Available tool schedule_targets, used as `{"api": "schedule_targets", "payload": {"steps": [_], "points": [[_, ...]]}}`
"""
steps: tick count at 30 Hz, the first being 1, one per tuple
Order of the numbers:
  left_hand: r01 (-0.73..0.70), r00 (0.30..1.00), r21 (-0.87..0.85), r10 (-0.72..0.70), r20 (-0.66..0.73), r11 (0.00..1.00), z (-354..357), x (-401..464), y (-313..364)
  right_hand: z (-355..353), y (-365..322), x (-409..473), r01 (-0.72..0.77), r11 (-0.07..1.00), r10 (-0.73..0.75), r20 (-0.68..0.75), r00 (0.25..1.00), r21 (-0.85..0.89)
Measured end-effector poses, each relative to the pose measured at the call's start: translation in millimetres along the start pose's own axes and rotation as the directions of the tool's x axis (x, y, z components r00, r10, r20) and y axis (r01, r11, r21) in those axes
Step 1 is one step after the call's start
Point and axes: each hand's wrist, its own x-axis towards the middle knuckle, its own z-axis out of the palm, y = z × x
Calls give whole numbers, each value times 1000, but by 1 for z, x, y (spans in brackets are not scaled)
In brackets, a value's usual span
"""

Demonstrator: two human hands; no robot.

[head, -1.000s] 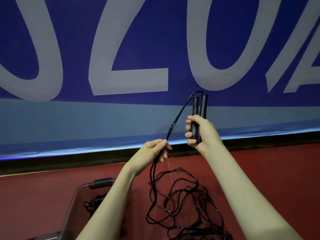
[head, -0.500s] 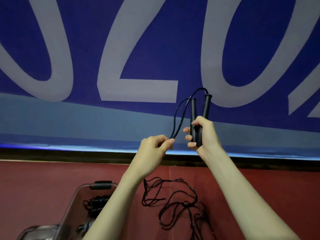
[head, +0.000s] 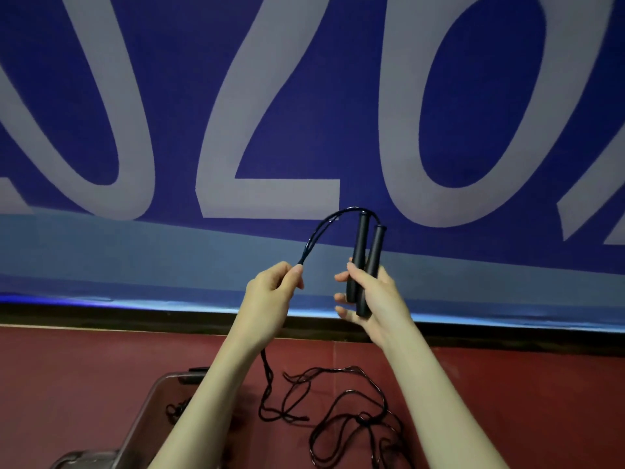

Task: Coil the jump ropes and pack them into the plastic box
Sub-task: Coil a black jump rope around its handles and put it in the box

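Black jump-rope handles (head: 367,262) stand side by side, nearly upright with cord ends up, gripped by the right hand (head: 372,299). The doubled cord (head: 321,231) arcs left into the left hand's (head: 270,296) pinching fingers, then trails onto the red floor (head: 507,384) right of the plastic box (head: 148,411).

Left hand (head: 270,292) has slid up the cord (head: 318,231), pinching it level with the right hand (head: 375,299); the arch between them is shorter, and handles (head: 367,262) tilt.
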Motion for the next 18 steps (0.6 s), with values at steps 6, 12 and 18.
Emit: {"api": "schedule_targets", "payload": {"steps": [6, 12, 18], "points": [[-18, 994, 29, 15, 108, 999, 7, 6, -1, -12, -14, 7, -7, 999, 11, -106, 994, 39], [-5, 977, 114, -19, 210, 993, 10, 5, -15, -15, 0, 7, -24, 974, 42, -77, 996, 224], [254, 877, -4, -229, 422, 967, -5, 4, -50, -6, -2, 4, 88, 943, -68, -71, 995, 322]]}}
